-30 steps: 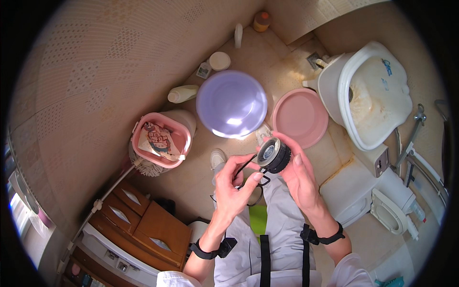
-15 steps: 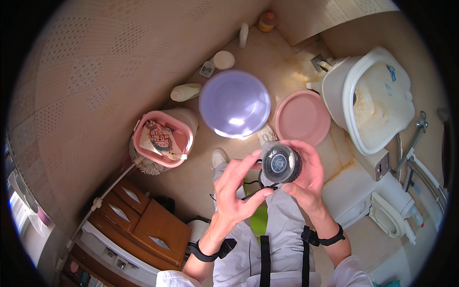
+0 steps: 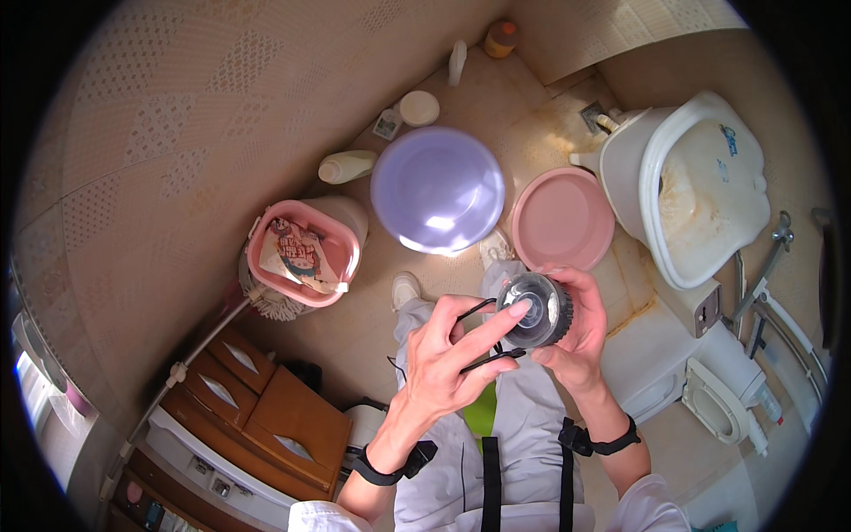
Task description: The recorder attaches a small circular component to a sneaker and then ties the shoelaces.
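A small round container [image 3: 547, 326] with a clear face and a black ridged rim is up in front of my lap. My right hand [image 3: 581, 328] wraps round its right side, thumb low and fingers over the far edge. One finger of my left hand [image 3: 452, 359] presses on the middle of the clear face. Between that hand's thumb and other fingers runs a thin black strap-like piece [image 3: 486, 360], its two ends reaching the container's left side. How it joins the container is hidden. Black bands circle both wrists.
Beyond my hands, a purple basin [image 3: 403, 191] and a pink basin [image 3: 612, 217] stand on the floor. A white foot tub [image 3: 651, 213] is at right, a pink bucket [image 3: 355, 253] at left. Bottles [image 3: 347, 167] line the wall; a brown cabinet [image 3: 297, 430] stands lower left.
My left finger has moved from beside the container onto its clear face. The strap-like piece now shows more, spread by my left fingers. The container has shifted slightly right.
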### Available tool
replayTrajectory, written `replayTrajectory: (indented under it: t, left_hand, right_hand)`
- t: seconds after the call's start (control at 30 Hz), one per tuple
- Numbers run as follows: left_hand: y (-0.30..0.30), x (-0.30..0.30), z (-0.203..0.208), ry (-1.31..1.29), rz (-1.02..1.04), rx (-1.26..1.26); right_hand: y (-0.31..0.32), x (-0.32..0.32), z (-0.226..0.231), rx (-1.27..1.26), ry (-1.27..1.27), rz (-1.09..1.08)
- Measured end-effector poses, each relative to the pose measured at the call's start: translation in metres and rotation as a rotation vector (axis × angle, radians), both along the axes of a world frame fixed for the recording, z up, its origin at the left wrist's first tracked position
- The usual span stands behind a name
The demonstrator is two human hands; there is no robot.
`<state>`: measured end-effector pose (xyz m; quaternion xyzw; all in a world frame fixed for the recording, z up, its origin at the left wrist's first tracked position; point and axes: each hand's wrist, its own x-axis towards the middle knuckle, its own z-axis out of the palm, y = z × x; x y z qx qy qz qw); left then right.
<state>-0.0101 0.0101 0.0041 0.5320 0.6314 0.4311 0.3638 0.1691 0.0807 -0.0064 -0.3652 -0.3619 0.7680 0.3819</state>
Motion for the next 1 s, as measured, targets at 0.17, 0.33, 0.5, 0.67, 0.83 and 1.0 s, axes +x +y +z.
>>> replayTrajectory:
  t: [0.17, 0.33, 0.5, 0.67, 0.83, 1.0]
  left_hand:
    - [0.000, -0.002, 0.002, 0.012, -0.016, -0.021]
    - [0.001, -0.007, 0.004, 0.025, -0.046, -0.025]
    - [0.004, -0.009, 0.006, 0.006, -0.140, -0.057]
    - [0.008, -0.013, 0.011, 0.023, -0.200, -0.143]
    - [-0.002, -0.005, -0.003, -0.182, -0.117, -0.151]
    - [-0.007, 0.006, -0.007, -0.339, -0.034, -0.173]
  right_hand:
    - [-0.003, 0.001, 0.000, -0.038, -0.025, -0.006]
    - [-0.005, 0.005, -0.001, -0.111, -0.034, 0.021]
    - [-0.003, 0.010, 0.002, -0.084, -0.057, 0.028]
    - [-0.009, 0.012, -0.001, -0.141, -0.083, -0.005]
    - [-0.008, -0.003, 0.008, -0.082, -0.156, -0.079]
    - [-0.007, 0.002, 0.008, -0.020, -0.294, -0.022]
